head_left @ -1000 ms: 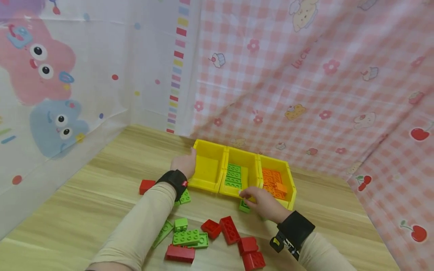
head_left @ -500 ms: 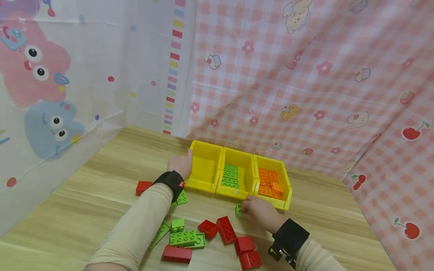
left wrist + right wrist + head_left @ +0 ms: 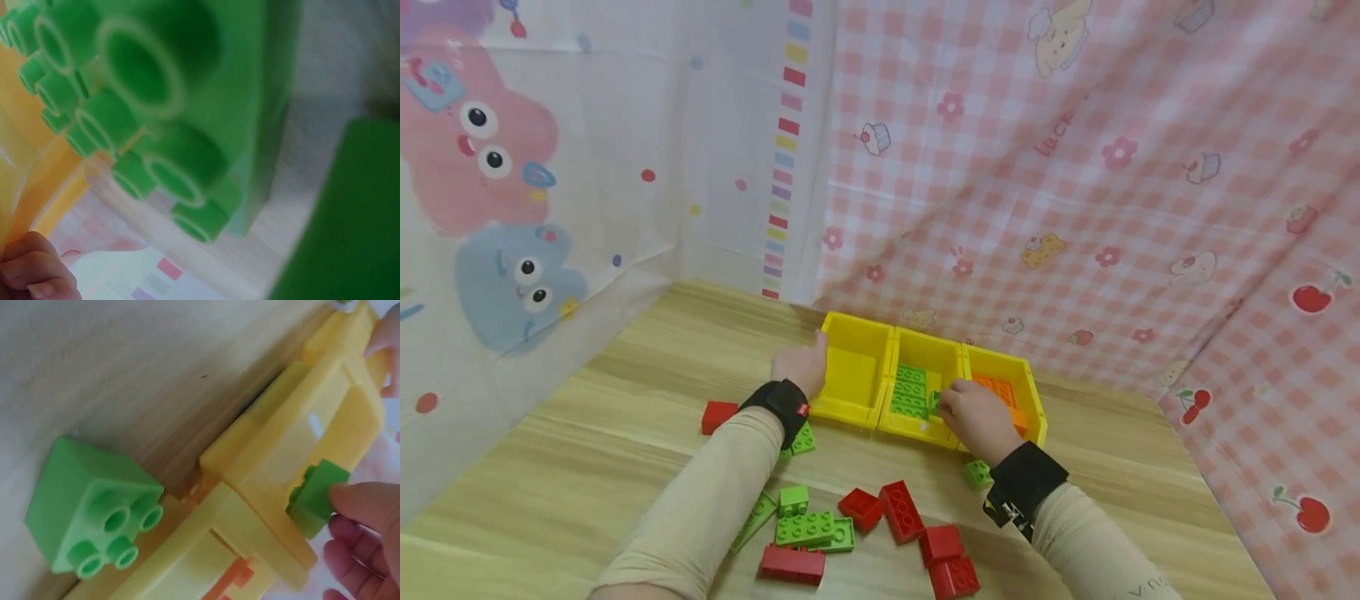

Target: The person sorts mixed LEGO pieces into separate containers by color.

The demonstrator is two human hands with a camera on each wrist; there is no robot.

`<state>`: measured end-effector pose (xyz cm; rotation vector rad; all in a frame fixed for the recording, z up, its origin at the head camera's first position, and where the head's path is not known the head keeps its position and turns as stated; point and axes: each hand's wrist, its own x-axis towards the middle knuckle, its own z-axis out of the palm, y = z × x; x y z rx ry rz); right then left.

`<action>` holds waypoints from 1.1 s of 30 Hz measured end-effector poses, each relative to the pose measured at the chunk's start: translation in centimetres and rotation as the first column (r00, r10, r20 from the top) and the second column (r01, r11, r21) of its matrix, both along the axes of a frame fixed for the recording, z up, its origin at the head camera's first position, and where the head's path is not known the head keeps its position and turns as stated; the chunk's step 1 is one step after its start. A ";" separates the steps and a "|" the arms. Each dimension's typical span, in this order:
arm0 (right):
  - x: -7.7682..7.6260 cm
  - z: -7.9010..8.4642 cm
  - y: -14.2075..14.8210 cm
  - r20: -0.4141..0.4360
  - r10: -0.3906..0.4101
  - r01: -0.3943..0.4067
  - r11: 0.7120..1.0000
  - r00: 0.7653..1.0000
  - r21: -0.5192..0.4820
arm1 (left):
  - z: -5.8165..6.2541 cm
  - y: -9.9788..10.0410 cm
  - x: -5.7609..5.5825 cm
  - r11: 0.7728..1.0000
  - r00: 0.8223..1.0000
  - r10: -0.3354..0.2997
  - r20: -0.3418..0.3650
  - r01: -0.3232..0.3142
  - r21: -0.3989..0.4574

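Observation:
In the head view my left hand (image 3: pixel 800 367) grips the outer side wall of the left yellow bin (image 3: pixel 852 375), which holds no bricks. My right hand (image 3: pixel 983 418) is over the middle yellow bin (image 3: pixel 934 354), pinching a small green toy brick (image 3: pixel 317 497) between thumb and fingers inside it. To the left of that brick lie several green bricks (image 3: pixel 910 392) side by side. In the right yellow bin (image 3: pixel 1033 396) are orange bricks (image 3: pixel 996 387), partly hidden by my right hand. A small green brick (image 3: pixel 94 506) lies on the table near my right wrist.
Loose red bricks (image 3: pixel 901 511) and green bricks (image 3: pixel 805 527) are scattered on the wooden table (image 3: pixel 1097 500) in front of the bins. A red brick (image 3: pixel 718 417) and more green bricks (image 3: pixel 802 439) lie beside my left forearm. Patterned curtains (image 3: pixel 925 167) stand behind.
My right hand has picked up the small green brick from the table before the bins and carried it up into the middle bin. The left hand stays on the left bin.

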<state>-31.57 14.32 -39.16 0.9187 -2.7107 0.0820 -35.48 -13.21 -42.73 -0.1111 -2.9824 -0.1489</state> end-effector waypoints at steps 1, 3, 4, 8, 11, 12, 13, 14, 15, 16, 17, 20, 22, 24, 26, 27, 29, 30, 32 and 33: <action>-0.2 -0.2 -0.1 -0.014 -0.004 0.004 1.000 1.000 0.027 | 0.1 0.1 0.1 1.000 1.000 0.001 0.004 -0.001 0.002; -0.4 -0.6 -0.1 -0.043 -0.012 0.015 0.997 0.999 0.076 | 0.2 0.3 0.3 1.000 1.000 -0.001 0.013 0.001 0.008; -0.5 -0.7 -0.1 -0.058 -0.014 0.019 0.995 0.998 0.097 | 0.3 0.4 0.4 1.000 1.000 -0.005 0.011 0.005 0.012; -0.5 -0.7 -0.3 -0.102 -0.014 0.030 0.987 0.995 0.159 | 0.5 0.3 0.4 1.000 1.000 -0.015 0.000 0.015 0.011; -0.6 -0.6 -0.4 -0.099 -0.017 0.036 0.981 0.995 0.190 | 0.7 0.2 0.3 1.000 1.000 -0.012 -0.008 0.012 0.005; -0.7 -0.6 -0.4 -0.089 -0.021 0.038 0.979 0.996 0.202 | 0.8 0.2 0.3 1.000 1.000 -0.010 -0.008 0.010 0.006; -0.8 -0.5 -0.5 -0.072 -0.027 0.041 0.977 0.997 0.208 | 0.9 0.3 0.3 1.000 1.000 -0.007 -0.002 0.007 0.007; -0.8 -0.5 -0.5 -0.049 -0.034 0.043 0.977 0.998 0.209 | 0.9 0.3 0.3 1.000 1.000 -0.006 0.002 0.005 0.006; -0.9 -0.4 -0.5 -0.025 -0.038 0.043 0.977 0.999 0.209 | 0.9 0.3 0.4 1.000 1.000 -0.004 0.009 0.004 0.003; -1.0 -0.4 -0.5 0.000 -0.043 0.043 0.977 0.999 0.209 | 1.0 0.3 0.4 1.000 1.000 -0.003 0.016 0.003 0.004; -1.0 -0.3 -0.5 0.026 -0.047 0.040 0.978 0.999 0.206 | 0.9 0.3 0.4 1.000 1.000 -0.001 0.022 0.001 0.004; -1.3 -0.3 -0.4 0.076 -0.046 0.029 0.976 0.996 0.216 | 0.7 0.3 0.4 1.000 1.000 0.002 0.025 -0.002 0.000; -1.5 -0.4 -0.3 0.094 -0.040 0.017 0.971 0.995 0.237 | 0.5 0.3 0.3 1.000 1.000 0.004 0.014 -0.004 -0.005; -1.6 -0.5 -0.2 0.105 -0.029 0.001 0.967 0.994 0.253 | 0.3 0.2 0.3 1.000 1.000 0.005 -0.001 -0.005 -0.012; -1.6 -0.5 -0.2 0.115 -0.021 -0.011 0.963 0.993 0.269 | 0.2 0.2 0.2 1.000 1.000 0.004 -0.010 -0.004 -0.017; -1.6 -0.5 -0.1 0.120 -0.018 -0.016 0.961 0.993 0.277 | 0.2 0.2 0.2 1.000 1.000 0.004 -0.011 -0.004 -0.017; -1.5 -0.4 -0.1 0.136 -0.013 -0.027 0.958 0.991 0.285 | 0.2 0.1 0.2 1.000 1.000 0.002 -0.007 -0.002 -0.014; -1.4 -0.4 -0.1 0.142 -0.009 -0.033 0.957 0.990 0.289 | 0.2 0.1 0.2 1.000 1.000 0.001 -0.001 -0.001 -0.012; -1.2 -0.4 -0.1 0.153 -0.002 -0.042 0.958 0.988 0.284 | 0.1 -0.1 0.2 1.000 1.000 -0.001 0.010 0.001 -0.012; -1.1 -0.3 -0.1 0.157 0.008 -0.051 0.961 0.988 0.272 | 0.1 -0.1 0.1 1.000 1.000 -0.002 0.015 0.002 -0.011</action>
